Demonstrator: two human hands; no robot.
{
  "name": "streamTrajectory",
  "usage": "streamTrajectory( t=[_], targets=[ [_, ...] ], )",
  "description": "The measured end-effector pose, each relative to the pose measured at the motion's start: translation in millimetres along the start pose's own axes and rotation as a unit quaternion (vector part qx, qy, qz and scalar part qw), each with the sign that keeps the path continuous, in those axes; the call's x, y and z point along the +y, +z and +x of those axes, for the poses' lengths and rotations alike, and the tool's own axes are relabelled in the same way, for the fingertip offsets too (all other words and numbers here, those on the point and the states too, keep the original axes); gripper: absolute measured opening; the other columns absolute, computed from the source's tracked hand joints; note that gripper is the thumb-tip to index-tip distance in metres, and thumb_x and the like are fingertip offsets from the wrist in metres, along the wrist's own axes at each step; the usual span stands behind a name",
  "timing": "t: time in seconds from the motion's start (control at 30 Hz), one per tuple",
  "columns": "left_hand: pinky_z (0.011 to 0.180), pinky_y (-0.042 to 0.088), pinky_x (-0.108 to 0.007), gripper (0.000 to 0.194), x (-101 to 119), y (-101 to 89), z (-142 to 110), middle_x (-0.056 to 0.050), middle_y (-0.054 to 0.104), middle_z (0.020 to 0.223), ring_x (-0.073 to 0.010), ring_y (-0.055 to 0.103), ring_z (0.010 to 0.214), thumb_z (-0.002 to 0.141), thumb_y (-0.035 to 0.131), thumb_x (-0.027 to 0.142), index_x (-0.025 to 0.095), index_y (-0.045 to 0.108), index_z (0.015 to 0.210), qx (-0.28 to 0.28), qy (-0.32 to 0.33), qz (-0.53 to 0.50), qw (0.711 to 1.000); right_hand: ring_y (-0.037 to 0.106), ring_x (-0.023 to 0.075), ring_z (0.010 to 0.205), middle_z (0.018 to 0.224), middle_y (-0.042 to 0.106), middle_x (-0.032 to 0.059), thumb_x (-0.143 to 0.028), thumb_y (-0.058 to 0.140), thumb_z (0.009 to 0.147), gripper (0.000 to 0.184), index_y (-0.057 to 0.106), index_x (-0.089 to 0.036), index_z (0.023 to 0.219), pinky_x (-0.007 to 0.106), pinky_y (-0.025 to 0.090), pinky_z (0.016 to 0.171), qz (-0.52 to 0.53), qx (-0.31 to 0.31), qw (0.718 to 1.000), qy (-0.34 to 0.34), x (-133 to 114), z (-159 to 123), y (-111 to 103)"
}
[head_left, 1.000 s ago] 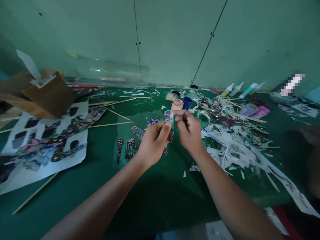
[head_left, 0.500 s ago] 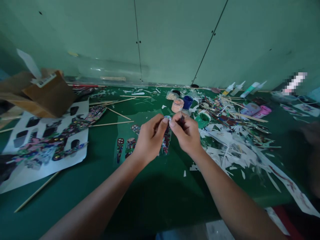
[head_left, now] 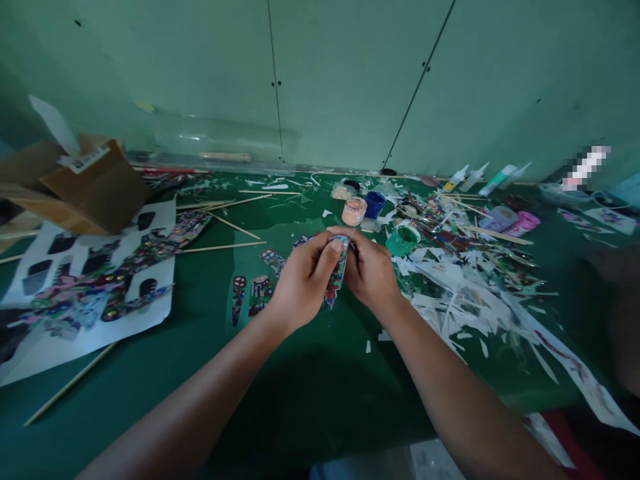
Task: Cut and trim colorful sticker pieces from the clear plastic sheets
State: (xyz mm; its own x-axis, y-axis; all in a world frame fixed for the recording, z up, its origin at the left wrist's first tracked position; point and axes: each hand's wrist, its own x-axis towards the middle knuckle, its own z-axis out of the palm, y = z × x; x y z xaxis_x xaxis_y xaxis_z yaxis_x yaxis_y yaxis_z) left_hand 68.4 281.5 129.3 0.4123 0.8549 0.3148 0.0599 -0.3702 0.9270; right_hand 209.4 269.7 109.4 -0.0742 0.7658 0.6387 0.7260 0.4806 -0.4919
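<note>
Between my hands, a colourful patterned cutout stands tilted, its printed face partly showing. My left hand is closed on it, thumb pressed near the top edge. My right hand is closed too, its fingers curled at the cutout's upper right edge and partly hidden behind it. Left of my left hand, small patterned pieces lie on a clear sheet: a narrow one, a drum-like one and a slanted one.
Open paint jars stand beyond my hands: peach, blue, green. White paper scraps and glue bottles are right. A cardboard box, printed sheet and wooden sticks are left.
My hands have turned the cutout, so more of its patterned face shows. My right hand's fingers have moved from a pinch at the top to its right edge and behind.
</note>
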Motion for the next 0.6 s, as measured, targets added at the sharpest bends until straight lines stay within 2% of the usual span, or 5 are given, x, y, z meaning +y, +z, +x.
streamTrajectory(
  t=[0.17,0.4,0.6],
  targets=[
    [0.053,0.03,-0.026,0.031,-1.1,1.2,0.4,0.002,0.041,0.063,-0.0102,0.039,0.058,0.095,0.043,0.038,0.019,0.046,0.07,-0.007,0.002,-0.018,1.0,0.07,0.0165,0.085,0.106,0.073,0.004,-0.015,0.041,0.089,0.033,0.062,-0.022,0.113,0.029,0.054,0.073,-0.001,0.001,1.0,-0.029,-0.9,0.3,-2.1],
    [0.051,0.03,-0.027,0.035,5.0,-1.9,2.7,0.003,0.045,0.053,-0.0091,0.036,0.049,0.095,0.041,0.038,0.019,0.046,0.066,-0.047,-0.017,-0.073,0.996,0.07,0.0171,0.075,0.095,0.075,0.0051,-0.017,0.041,0.089,0.03,0.063,-0.02,0.109,0.028,0.05,0.064,-0.037,-0.01,0.999,-0.039,-1.3,1.3,-3.1],
    [0.051,0.031,-0.027,0.033,4.0,-6.0,5.7,0.003,0.044,0.053,-0.0095,0.036,0.049,0.094,0.043,0.04,0.019,0.049,0.07,-0.077,-0.032,-0.104,0.991,0.07,0.0192,0.088,0.103,0.073,0.0068,-0.017,0.04,0.091,0.029,0.061,-0.019,0.111,0.029,0.053,0.07,-0.083,0.019,0.996,-0.027,-3.4,0.2,1.8]
  ],
)
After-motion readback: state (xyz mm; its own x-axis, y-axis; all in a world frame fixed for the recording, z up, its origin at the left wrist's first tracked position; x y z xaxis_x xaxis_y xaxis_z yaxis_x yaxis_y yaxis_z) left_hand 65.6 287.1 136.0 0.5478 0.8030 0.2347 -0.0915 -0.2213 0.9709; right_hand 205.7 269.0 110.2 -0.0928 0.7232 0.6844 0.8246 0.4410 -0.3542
